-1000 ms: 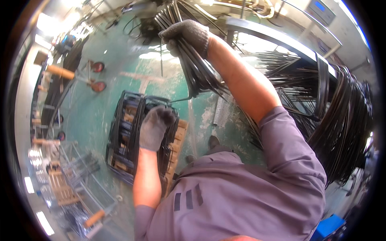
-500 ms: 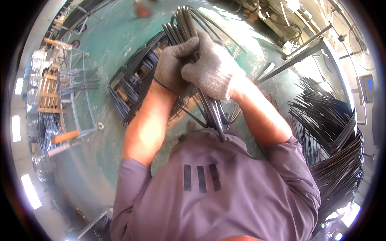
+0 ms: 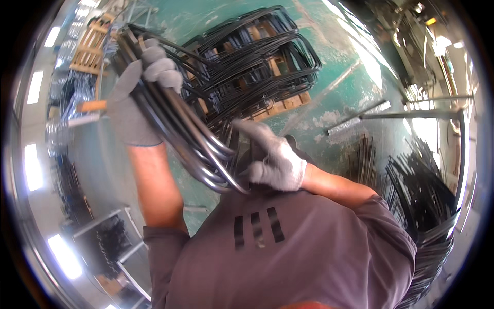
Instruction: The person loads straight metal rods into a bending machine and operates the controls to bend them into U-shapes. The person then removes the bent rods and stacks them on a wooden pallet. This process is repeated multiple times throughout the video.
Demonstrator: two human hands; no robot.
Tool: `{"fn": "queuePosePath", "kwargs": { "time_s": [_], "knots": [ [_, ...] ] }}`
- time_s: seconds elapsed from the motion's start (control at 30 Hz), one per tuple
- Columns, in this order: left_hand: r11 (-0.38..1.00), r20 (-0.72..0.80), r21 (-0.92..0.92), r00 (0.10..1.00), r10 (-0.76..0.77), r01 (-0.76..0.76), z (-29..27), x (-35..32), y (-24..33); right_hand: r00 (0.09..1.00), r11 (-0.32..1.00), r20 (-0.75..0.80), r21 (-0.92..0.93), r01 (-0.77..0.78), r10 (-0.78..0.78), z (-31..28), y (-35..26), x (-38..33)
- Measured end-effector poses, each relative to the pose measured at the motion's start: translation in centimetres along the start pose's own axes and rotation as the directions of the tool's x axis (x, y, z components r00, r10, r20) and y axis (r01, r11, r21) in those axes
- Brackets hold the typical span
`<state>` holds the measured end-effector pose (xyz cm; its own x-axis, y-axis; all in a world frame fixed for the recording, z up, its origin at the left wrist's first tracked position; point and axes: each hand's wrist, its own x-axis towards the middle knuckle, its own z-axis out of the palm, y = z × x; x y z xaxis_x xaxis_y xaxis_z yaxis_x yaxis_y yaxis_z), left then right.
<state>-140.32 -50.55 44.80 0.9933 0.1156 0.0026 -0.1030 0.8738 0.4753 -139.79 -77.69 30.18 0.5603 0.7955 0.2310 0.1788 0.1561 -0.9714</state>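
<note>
My gloved left hand (image 3: 128, 116) is wrapped around a bundle of bent dark metal rods (image 3: 177, 123), held at a slant in front of my chest. Their shiny rounded bends point down toward my body, while the other ends reach up to the left. Beside those bends is my gloved right hand (image 3: 280, 164), its index finger and thumb spread apart with nothing between them. Whether its fingertips touch a rod is hard to tell. Beyond the bundle, similar bent black rods (image 3: 252, 72) lie in stacked loops on a wooden pallet (image 3: 290, 104) on the green floor.
On the right, a metal rack (image 3: 411, 116) stands by a large mass of long dark rods (image 3: 422, 180). A wooden pallet (image 3: 92, 49) is at the upper left. A metal-framed cart (image 3: 123, 211) holding dark pieces sits at the lower left.
The bundle has swung left and tilted, now in my left hand alone. My right hand has let go and come down near the bends. The view has turned, showing more of the stacked rods.
</note>
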Motion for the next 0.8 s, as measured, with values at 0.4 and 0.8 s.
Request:
{"fn": "queuePosePath", "kwargs": {
  "time_s": [0.4, 0.8],
  "knots": [
    [0.986, 0.272, -0.129, 0.952, 0.139, -0.107, -4.6, -9.0, 10.6, 0.609, -0.512, 0.667, 0.735, -0.444, 0.429, 17.4, 11.6, 9.8],
    [0.929, 0.015, 0.098, 0.934, 0.356, -0.356, -10.8, -17.0, 19.5, 0.606, -0.412, 0.579, 0.815, -0.408, 0.545, 25.2, 13.4, 18.8]
  ]
}}
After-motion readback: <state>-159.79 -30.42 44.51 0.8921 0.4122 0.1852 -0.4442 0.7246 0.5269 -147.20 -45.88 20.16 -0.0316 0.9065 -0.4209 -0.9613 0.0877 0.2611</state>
